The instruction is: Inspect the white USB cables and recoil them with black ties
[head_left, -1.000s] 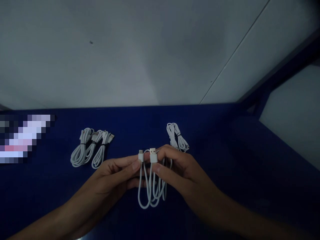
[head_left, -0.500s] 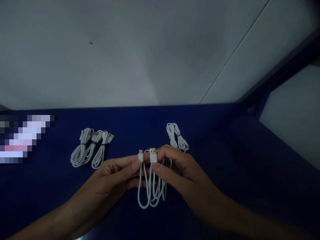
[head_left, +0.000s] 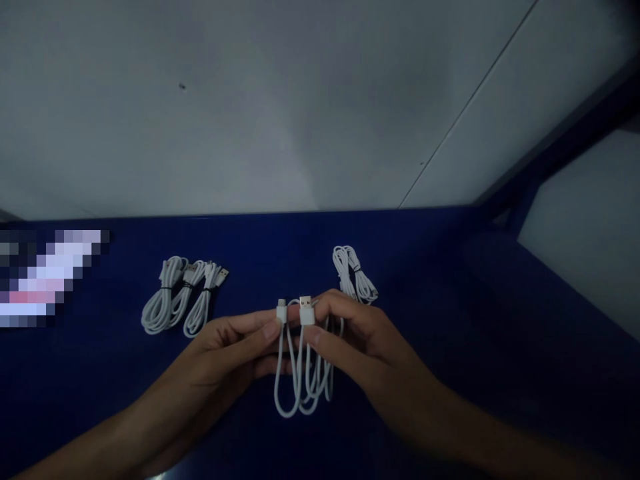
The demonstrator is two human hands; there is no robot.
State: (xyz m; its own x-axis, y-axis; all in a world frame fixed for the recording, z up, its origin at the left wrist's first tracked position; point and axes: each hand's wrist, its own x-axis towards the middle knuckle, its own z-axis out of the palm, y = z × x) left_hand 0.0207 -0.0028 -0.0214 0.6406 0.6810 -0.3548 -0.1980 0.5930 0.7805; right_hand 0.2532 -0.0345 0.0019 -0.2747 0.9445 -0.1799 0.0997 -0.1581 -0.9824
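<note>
A white USB cable [head_left: 287, 413] is held up between my two hands, its loops hanging below the fingers. My left hand [head_left: 235, 343] pinches the small metal-tipped plug [head_left: 281, 313] between thumb and fingers. With thumb and forefinger, my right hand [head_left: 355, 337] grips the larger USB-A plug [head_left: 307, 313]. Both plugs point away from me, side by side and a little apart. Part of the cable's coil is hidden behind my right fingers.
Several bundled white cables [head_left: 160, 310] lie on the blue table [head_left: 270, 253] to the left. More coiled white cable [head_left: 367, 288] lies just beyond my right hand. A pixelated bright patch [head_left: 55, 273] covers the left edge. A pale wall [head_left: 225, 133] rises behind the table.
</note>
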